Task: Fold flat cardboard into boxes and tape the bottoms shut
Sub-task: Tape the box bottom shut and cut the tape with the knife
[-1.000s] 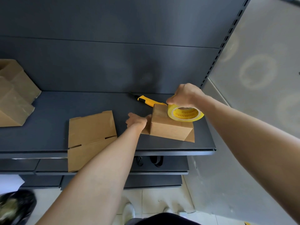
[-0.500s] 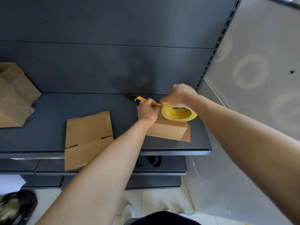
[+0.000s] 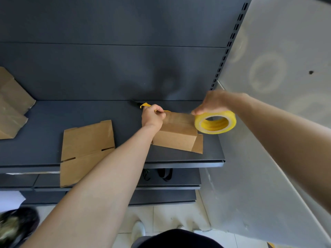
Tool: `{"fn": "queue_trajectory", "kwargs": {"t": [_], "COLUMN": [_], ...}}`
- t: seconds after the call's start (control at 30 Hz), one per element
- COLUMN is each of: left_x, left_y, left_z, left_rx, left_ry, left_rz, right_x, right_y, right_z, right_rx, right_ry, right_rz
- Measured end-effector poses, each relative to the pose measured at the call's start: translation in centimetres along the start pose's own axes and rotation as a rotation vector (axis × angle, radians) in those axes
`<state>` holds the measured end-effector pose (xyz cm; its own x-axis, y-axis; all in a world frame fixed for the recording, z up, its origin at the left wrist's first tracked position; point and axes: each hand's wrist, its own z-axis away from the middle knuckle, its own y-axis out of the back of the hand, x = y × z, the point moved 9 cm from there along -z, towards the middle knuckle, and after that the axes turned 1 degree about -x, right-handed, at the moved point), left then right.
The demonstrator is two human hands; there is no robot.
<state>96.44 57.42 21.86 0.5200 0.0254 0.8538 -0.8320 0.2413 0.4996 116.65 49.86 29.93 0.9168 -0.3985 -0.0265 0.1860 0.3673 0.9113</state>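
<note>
A folded brown cardboard box point(image 3: 176, 135) lies on the dark shelf point(image 3: 179, 158) at the right. My left hand point(image 3: 152, 118) sits at the box's far left corner with curled fingers, pinching the tape end there. My right hand point(image 3: 215, 102) grips the yellow tape roll point(image 3: 215, 122) from above, holding it over the box's right end. The tape between the two hands is too clear to make out. A flat cardboard blank point(image 3: 86, 149) lies to the left and overhangs the shelf's front edge.
A yellow-handled utility knife point(image 3: 143, 104) lies behind the box near the back panel. Folded boxes point(image 3: 10, 108) are stacked at the shelf's far left. A grey wall panel point(image 3: 268, 86) closes the right side. Lower shelves and tiled floor lie below.
My left hand went from the box's left side up to the roll and stayed at the far corner. My right hand has carried the roll rightward, away from the left hand.
</note>
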Motion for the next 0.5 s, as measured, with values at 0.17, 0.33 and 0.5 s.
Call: {"fn": "queue_trajectory", "kwargs": {"t": [0.17, 0.33, 0.5], "left_x": [0.4, 0.5, 0.4], "left_y": [-0.1, -0.1, -0.1], "left_z": [0.1, 0.2, 0.3], "left_rx": [-0.014, -0.013, -0.013], "left_ry": [-0.018, -0.024, -0.019], "left_rz": [-0.031, -0.046, -0.052], "right_x": [3.0, 3.5, 3.8], "right_y": [-4.3, -5.4, -7.0], "right_z": [-0.4, -1.4, -2.0], "right_rx": [-0.072, -0.077, -0.137], "right_ry": [-0.05, -0.053, -0.05], "right_rz": [-0.027, -0.094, -0.168]}}
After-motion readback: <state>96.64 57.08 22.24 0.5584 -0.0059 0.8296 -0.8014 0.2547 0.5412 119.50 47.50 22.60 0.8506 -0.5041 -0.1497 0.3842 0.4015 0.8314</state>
